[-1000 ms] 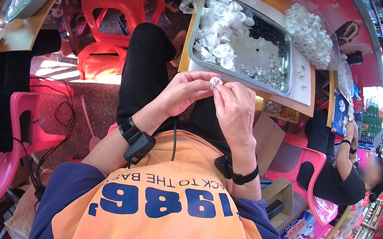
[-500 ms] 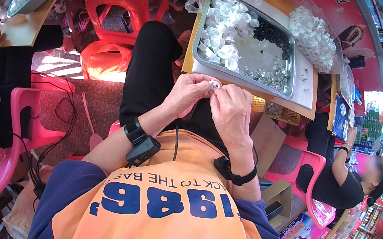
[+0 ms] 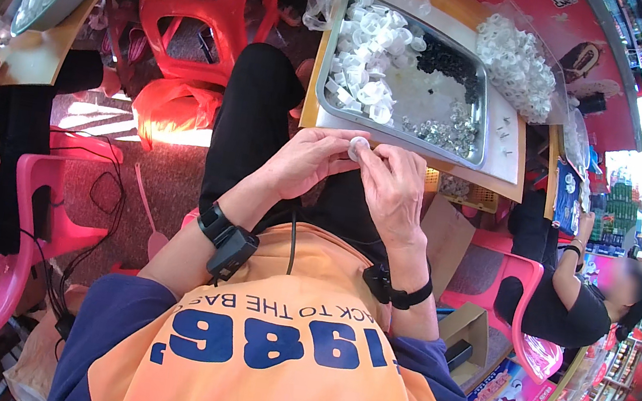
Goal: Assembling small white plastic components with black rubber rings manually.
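Hands point(image 3: 353, 174) nearer tray edge point(image 3: 396, 135) now

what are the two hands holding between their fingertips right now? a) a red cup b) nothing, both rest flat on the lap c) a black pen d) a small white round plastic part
d: the left hand and the right hand meet at a small white round part, pinched between their fingertips just below the metal tray of similar white pieces.
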`<state>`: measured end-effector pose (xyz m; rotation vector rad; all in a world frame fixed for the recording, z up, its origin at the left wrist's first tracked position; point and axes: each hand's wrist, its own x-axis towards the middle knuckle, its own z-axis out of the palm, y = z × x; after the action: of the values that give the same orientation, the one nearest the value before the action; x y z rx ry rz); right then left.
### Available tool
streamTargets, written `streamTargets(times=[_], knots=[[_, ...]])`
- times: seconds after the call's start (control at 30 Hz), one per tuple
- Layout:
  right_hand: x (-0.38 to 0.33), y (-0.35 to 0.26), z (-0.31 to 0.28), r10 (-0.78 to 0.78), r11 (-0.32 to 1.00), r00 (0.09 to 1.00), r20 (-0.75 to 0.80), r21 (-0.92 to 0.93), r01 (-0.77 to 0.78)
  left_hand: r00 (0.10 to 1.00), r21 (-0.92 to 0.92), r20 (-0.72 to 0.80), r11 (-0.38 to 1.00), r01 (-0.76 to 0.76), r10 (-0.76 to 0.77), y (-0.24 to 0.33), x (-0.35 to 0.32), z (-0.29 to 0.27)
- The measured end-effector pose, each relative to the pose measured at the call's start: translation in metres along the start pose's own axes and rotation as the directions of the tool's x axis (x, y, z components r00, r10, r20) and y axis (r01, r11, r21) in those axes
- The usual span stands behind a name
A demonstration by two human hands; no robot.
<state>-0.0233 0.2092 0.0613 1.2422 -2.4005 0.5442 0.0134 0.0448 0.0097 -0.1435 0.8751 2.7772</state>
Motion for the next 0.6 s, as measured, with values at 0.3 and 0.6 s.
streamTargets(times=[0.3, 0.6], knots=[[0.002, -0.012, 0.002, -0.033, 0.987, 0.999, 0.025, -0.157, 0.037, 0.999, 0.13, 0.012, 0.99, 0.051, -0.053, 0.003, -0.003, 0.005], [0.046, 0.058, -0.027, 0.451, 0.845, 0.892, 0.002, 0.32, -0.428, 0.999, 0.033, 0.019, 0.999, 0.041, -0.042, 0.006, -0.003, 0.002]])
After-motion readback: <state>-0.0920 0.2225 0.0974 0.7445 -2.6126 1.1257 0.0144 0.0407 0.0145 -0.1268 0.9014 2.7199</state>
